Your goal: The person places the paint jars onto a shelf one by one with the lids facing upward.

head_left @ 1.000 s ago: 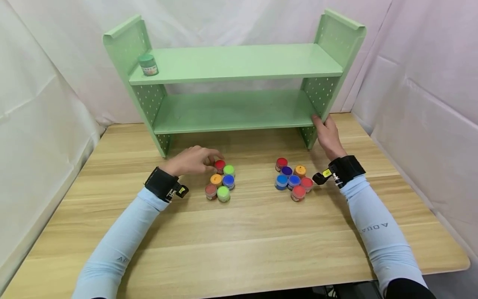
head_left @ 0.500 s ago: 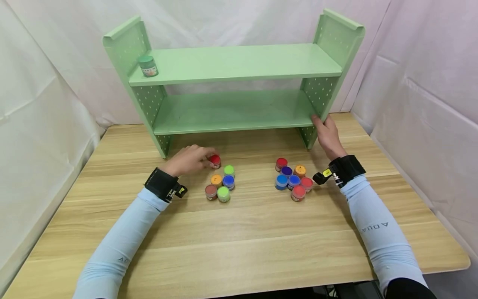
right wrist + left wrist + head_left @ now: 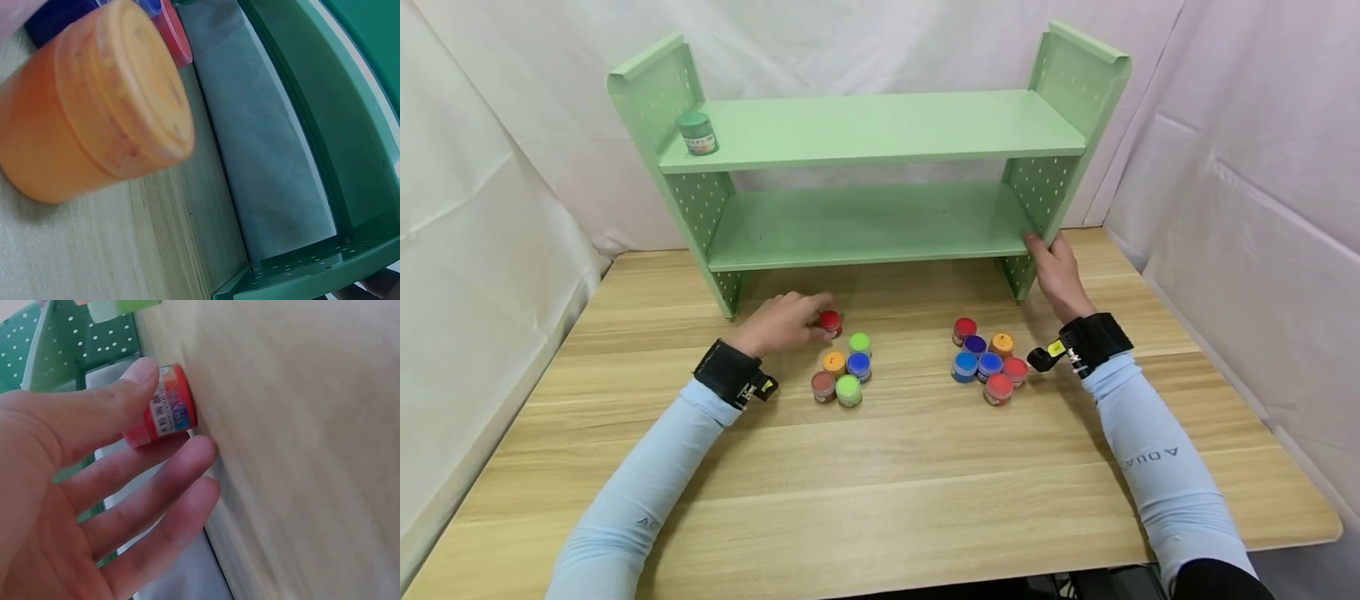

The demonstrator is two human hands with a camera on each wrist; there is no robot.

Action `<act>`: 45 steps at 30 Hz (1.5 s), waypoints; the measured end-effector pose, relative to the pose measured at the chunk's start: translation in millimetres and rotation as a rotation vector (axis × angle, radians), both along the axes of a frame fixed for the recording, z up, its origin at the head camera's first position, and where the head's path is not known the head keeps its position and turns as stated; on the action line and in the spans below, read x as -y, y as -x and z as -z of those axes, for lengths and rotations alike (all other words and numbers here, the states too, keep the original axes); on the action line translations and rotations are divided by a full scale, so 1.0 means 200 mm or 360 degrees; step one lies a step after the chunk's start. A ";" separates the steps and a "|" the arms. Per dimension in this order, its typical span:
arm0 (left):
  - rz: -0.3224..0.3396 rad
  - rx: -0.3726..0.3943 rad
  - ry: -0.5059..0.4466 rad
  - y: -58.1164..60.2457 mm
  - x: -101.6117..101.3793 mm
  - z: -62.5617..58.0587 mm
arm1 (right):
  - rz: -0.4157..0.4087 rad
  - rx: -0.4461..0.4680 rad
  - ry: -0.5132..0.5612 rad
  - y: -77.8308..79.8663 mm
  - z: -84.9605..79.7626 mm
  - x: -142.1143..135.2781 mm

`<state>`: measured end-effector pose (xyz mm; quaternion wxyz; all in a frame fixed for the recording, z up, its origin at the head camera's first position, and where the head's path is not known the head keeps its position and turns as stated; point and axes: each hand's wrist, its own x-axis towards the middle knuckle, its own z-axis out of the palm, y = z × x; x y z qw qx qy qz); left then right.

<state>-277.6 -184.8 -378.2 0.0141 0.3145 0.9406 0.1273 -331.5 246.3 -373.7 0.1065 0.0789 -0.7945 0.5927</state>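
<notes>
A small red jar (image 3: 830,323) with a printed label stands on the table below the shelf unit's lower left. My left hand (image 3: 782,323) has its thumb against the jar's labelled side and a finger behind it, pinching it. In the left wrist view the red jar (image 3: 165,409) sits by the thumb tip, the other fingers spread loosely. My right hand (image 3: 1060,275) grips the front edge of the green shelf unit's (image 3: 872,129) right side panel, thumb on the inner face. In the right wrist view its fingers (image 3: 381,284) show beyond the panel, partly hidden.
Beside the left hand stand several small jars, including an orange one (image 3: 833,362) and a brown-red one (image 3: 823,385). Another cluster, with a blue jar (image 3: 965,365), stands near the right wrist. A green-lidded jar (image 3: 697,133) is on the top shelf's left end. White cloth hangs behind.
The left hand has drawn the red jar away from its cluster, back and to the left. In the last half second it barely moves. The right hand stays on the shelf panel.
</notes>
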 end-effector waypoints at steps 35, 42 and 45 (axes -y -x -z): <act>-0.0055 -0.0039 -0.0096 -0.01 -0.01 0.01 | -0.0014 -0.0012 -0.0004 0.01 0.01 -0.01; -0.0070 -0.0142 -0.0115 -0.01 -0.02 0.00 | -0.0002 -0.0016 -0.0008 0.00 0.01 0.00; -0.0076 -0.0172 -0.0144 -0.01 -0.02 0.00 | 0.0001 -0.0014 -0.0014 0.00 0.01 0.00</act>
